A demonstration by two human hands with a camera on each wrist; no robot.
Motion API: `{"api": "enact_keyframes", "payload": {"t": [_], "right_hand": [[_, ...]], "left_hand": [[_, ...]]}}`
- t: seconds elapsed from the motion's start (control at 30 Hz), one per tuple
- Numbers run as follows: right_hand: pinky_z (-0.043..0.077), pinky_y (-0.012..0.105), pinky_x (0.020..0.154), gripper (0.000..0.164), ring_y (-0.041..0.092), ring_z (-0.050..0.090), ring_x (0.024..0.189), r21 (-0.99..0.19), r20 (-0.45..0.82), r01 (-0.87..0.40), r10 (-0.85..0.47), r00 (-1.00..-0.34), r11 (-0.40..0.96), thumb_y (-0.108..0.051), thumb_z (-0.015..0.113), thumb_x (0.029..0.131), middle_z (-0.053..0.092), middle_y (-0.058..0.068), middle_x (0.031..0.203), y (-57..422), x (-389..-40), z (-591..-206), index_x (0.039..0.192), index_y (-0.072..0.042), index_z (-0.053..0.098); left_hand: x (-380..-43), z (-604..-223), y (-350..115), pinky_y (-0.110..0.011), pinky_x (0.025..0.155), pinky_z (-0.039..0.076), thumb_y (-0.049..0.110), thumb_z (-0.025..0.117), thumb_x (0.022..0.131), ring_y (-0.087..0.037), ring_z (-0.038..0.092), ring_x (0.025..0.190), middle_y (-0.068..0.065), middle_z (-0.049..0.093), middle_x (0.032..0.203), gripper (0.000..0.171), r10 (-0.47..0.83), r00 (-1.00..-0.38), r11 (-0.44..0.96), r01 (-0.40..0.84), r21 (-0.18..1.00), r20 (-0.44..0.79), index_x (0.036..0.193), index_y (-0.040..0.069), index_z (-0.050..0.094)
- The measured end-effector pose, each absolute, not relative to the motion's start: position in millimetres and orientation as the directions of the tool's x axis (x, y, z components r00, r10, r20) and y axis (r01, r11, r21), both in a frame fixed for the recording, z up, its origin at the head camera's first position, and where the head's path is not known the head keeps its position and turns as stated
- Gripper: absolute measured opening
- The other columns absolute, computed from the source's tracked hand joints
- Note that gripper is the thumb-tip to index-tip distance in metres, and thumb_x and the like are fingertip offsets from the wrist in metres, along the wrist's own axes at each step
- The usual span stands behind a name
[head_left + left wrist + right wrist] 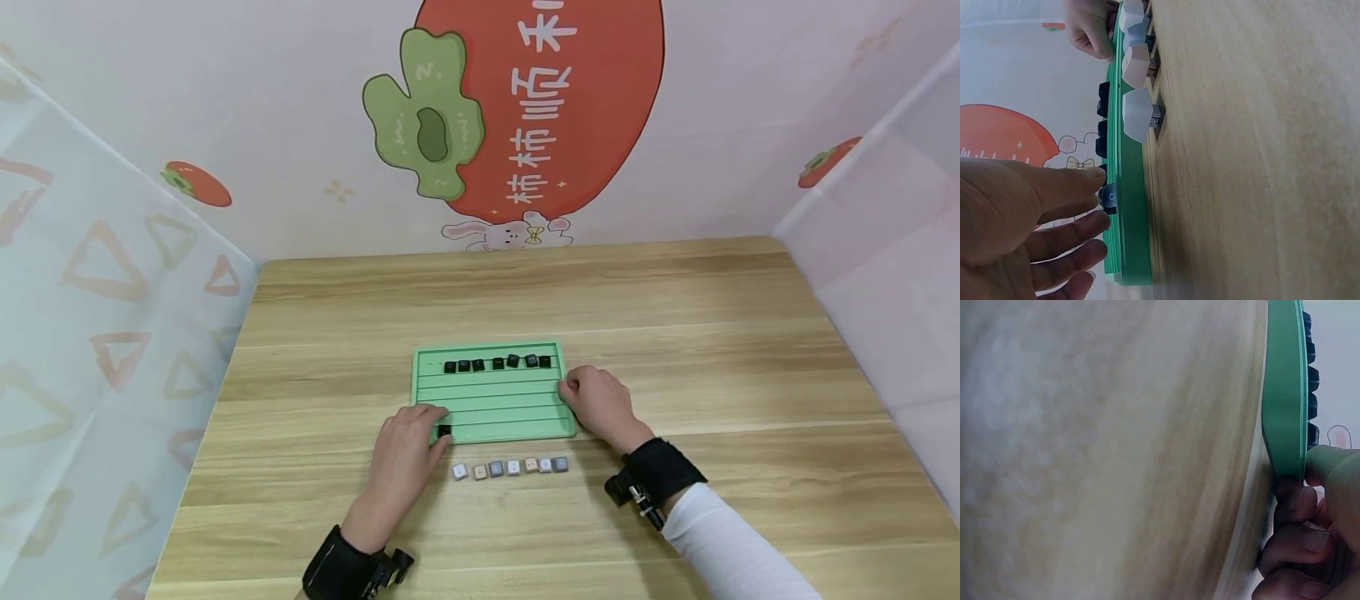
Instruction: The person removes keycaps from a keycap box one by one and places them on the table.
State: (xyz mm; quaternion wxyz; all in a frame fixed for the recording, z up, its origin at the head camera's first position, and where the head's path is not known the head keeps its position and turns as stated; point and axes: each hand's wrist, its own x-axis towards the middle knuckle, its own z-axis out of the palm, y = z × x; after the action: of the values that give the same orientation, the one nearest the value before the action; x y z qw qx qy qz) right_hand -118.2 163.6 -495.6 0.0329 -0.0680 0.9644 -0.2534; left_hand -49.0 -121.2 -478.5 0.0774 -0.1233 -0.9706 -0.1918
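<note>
A shallow green tray [491, 406] with ridged rows lies on the wooden table, several black keycaps [498, 363] lined up in its far row. Down at the tray's near left corner, my left hand [405, 442] pinches one black keycap [1109, 196] between thumb and fingers, low over the tray. My right hand [598, 403] grips the tray's right edge, thumb on top and curled fingers against the side in the right wrist view. Just in front of the tray stands a row of several pale and grey keycaps [513, 468].
The wooden table [315, 350] stretches around the tray on all sides. Behind it hangs a printed cloth backdrop [300, 108], with more cloth along the left and right edges. Both wrists wear black camera straps [663, 471].
</note>
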Motion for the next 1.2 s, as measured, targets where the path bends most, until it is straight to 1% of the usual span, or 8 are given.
{"api": "enact_keyframes", "payload": {"t": [0.17,0.4,0.7,1.0,1.2], "right_hand": [[0.018,0.027,0.045,0.045,0.013,0.025,0.043,-0.491,-0.031,-0.111,-0.145,-0.989,0.864,-0.025,0.054,0.090,0.021,-0.006,0.049,163.0,-118.8,-496.4,0.052,-0.016,0.031],[0.019,0.027,0.044,0.045,0.013,0.026,0.044,-0.488,-0.032,-0.108,-0.141,-0.989,0.866,-0.025,0.055,0.090,0.022,-0.006,0.049,162.2,-119.7,-497.4,0.052,-0.016,0.032],[0.019,0.027,0.044,0.045,0.013,0.027,0.043,-0.487,-0.034,-0.104,-0.138,-0.990,0.867,-0.025,0.055,0.090,0.022,-0.006,0.048,162.1,-119.4,-497.1,0.052,-0.016,0.033],[0.019,0.027,0.044,0.045,0.013,0.026,0.044,-0.489,-0.034,-0.109,-0.144,-0.989,0.865,-0.024,0.055,0.090,0.022,-0.006,0.049,162.4,-118.4,-495.4,0.052,-0.016,0.032],[0.020,0.027,0.044,0.044,0.013,0.027,0.044,-0.487,-0.036,-0.108,-0.143,-0.989,0.867,-0.024,0.055,0.090,0.023,-0.005,0.049,162.8,-118.2,-495.1,0.052,-0.016,0.033]], "left_hand": [[-50.0,-479.2,-121.0,-0.039,0.073,0.047,0.019,0.078,0.071,-0.022,0.061,0.090,-0.004,0.069,0.098,0.029,0.224,-0.958,0.900,0.275,0.340,0.181,0.098,0.010,0.072],[-49.8,-478.4,-121.3,-0.038,0.073,0.046,0.017,0.077,0.073,-0.022,0.062,0.090,-0.003,0.070,0.097,0.023,0.229,-0.962,0.905,0.266,0.333,0.146,0.095,0.012,0.073],[-51.9,-480.5,-121.7,-0.037,0.071,0.045,0.015,0.075,0.075,-0.020,0.062,0.090,-0.001,0.070,0.095,0.017,0.230,-0.962,0.907,0.266,0.327,0.143,0.091,0.015,0.074],[-53.8,-482.6,-122.1,-0.036,0.069,0.044,0.014,0.075,0.075,-0.019,0.062,0.088,0.000,0.069,0.093,0.015,0.229,-0.961,0.908,0.269,0.323,0.154,0.091,0.015,0.074],[-54.9,-480.5,-122.3,-0.035,0.070,0.044,0.014,0.074,0.076,-0.019,0.062,0.087,0.000,0.070,0.093,0.015,0.221,-0.964,0.910,0.258,0.326,0.147,0.091,0.016,0.074]]}}
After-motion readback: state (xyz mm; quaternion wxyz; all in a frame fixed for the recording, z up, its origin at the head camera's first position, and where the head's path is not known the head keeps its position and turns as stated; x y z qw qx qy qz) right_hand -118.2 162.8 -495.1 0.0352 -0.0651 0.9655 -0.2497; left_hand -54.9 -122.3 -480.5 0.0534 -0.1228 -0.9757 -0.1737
